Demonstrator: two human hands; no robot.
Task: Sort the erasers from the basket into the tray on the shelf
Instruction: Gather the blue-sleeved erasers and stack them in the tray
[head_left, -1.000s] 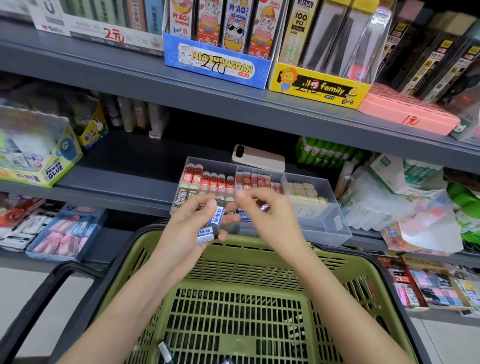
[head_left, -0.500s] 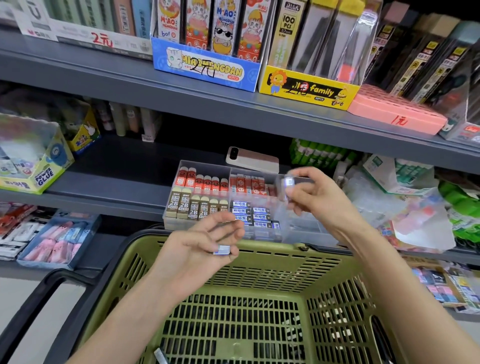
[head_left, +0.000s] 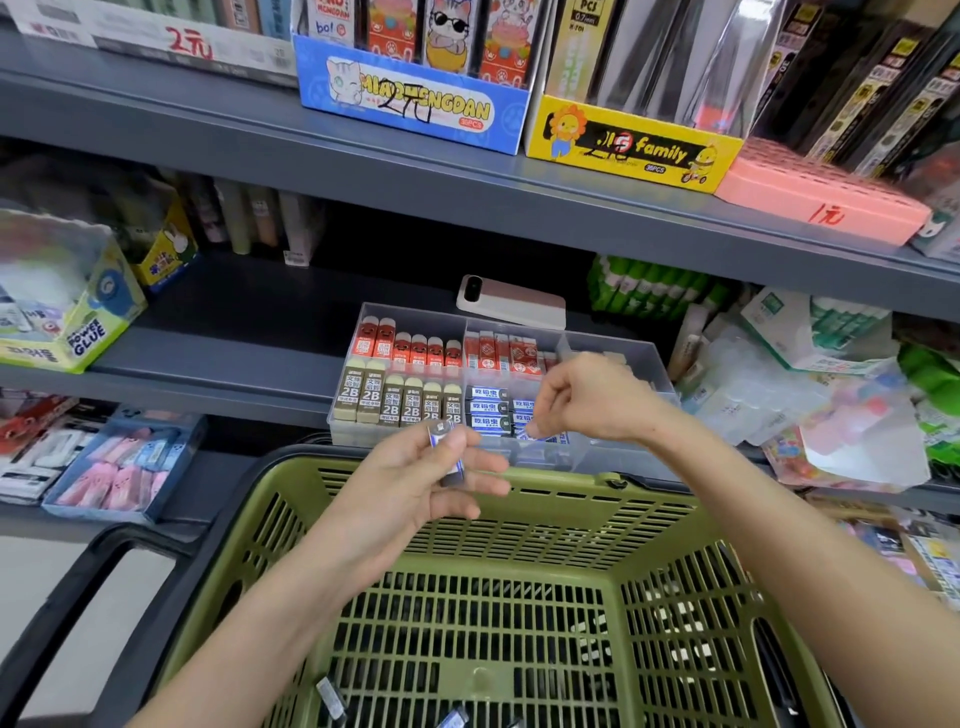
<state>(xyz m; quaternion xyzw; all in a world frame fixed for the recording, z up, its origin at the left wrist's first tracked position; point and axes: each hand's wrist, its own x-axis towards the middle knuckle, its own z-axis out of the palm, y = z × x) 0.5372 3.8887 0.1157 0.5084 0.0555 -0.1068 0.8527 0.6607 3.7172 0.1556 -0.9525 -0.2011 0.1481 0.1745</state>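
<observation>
A clear compartment tray (head_left: 655, 358) on the middle shelf holds rows of red, tan 2B and blue erasers (head_left: 488, 408). My left hand (head_left: 415, 483) grips a small stack of blue-and-white erasers (head_left: 450, 453) above the far rim of the green basket (head_left: 550, 525). My right hand (head_left: 592, 400) reaches down over the tray's front middle compartment. Its fingertips are pinched together right at the blue row, seemingly on one blue eraser (head_left: 531, 431). A few loose erasers (head_left: 332, 696) lie on the basket floor.
A phone (head_left: 511, 307) lies behind the tray. Left on the shelf stands a glue box (head_left: 78, 338); plastic-wrapped packs (head_left: 810, 395) crowd the right. A blue bin of pink items (head_left: 124, 467) sits on the lower shelf. The basket's black handle (head_left: 98, 582) hangs left.
My right hand has come down and left from above the tray's right compartment to the blue erasers' compartment. My left hand has lifted its erasers a little higher.
</observation>
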